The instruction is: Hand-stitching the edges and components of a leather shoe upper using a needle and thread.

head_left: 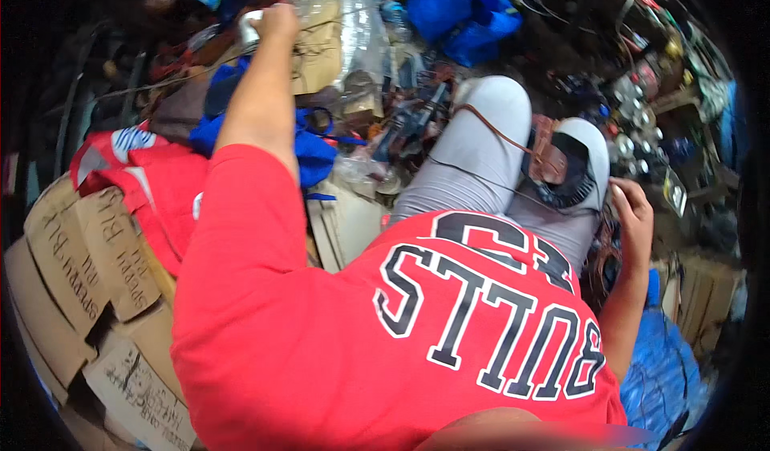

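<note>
My left hand (pixel 279 24) is stretched far forward and left, its fingers closed round a small whitish object (pixel 250 27) whose kind I cannot make out. Across my thighs lies a dark-soled sandal (pixel 561 170) with brown leather straps (pixel 547 152). A thin brown strap and a dark cord run from it over my grey trousers (pixel 473 146). Beside my right knee hangs my right hand (pixel 635 210), fingers loosely bent and apart, with nothing visible in them. Below that hand, brown straps or footwear (pixel 603 254) are partly hidden by my arm and leg.
Cardboard boxes (pixel 64 242) and red cloth (pixel 144 186) lie left. Blue fabric (pixel 317 150), clear plastic wrapping (pixel 361 26) and a blue bag (pixel 461 14) lie ahead. Several small containers (pixel 634 142) crowd the right, above a blue plastic sack (pixel 662 371).
</note>
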`<act>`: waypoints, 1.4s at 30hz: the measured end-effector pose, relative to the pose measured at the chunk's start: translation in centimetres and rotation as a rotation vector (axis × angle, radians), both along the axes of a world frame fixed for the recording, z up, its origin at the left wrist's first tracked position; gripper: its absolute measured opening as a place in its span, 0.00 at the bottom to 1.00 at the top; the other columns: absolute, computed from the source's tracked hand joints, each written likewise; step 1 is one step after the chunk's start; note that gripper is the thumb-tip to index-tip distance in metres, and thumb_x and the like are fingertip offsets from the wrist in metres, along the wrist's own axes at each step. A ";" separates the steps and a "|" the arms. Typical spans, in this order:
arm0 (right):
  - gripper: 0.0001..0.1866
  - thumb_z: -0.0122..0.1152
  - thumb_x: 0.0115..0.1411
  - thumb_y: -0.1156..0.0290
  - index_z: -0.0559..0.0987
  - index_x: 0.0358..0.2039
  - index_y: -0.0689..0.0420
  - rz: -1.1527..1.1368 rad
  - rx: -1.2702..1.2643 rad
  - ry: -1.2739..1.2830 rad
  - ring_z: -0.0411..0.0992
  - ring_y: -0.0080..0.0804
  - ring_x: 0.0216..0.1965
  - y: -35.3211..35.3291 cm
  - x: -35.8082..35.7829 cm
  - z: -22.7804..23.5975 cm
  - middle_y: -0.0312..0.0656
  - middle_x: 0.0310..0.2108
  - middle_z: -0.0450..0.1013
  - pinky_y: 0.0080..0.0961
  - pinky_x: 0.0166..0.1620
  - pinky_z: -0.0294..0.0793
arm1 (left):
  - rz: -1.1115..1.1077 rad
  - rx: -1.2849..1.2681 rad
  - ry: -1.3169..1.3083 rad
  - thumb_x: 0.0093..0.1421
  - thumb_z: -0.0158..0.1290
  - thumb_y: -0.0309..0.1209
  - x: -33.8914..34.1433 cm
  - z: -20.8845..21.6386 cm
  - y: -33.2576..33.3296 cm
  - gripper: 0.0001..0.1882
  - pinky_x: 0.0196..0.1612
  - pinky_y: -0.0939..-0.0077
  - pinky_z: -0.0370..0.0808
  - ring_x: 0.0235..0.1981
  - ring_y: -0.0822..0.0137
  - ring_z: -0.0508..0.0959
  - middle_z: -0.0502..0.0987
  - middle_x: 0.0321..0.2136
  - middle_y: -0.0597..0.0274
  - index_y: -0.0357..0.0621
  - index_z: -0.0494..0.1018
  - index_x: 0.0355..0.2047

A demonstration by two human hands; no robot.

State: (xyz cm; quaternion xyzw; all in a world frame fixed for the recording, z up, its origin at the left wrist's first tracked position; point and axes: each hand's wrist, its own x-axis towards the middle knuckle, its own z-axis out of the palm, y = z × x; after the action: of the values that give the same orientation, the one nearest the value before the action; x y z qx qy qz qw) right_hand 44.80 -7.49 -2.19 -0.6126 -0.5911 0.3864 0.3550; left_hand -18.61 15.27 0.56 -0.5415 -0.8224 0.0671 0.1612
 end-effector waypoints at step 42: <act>0.12 0.56 0.60 0.63 0.76 0.35 0.61 -0.335 -0.002 0.197 0.60 0.18 0.29 -8.1 11.9 11.9 0.32 0.32 0.68 0.16 0.35 0.58 | -1.627 0.423 -0.908 0.42 0.62 0.22 37.0 -0.5 -13.7 0.16 0.37 0.71 0.73 0.34 0.62 0.76 0.76 0.34 0.62 0.48 0.77 0.34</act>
State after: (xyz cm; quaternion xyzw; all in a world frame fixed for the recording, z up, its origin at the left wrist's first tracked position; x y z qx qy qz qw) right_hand 56.67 -15.60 9.71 -0.6620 -0.4430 0.3805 0.4698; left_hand 18.43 1.53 0.10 -0.8812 -0.1727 -0.4323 -0.0816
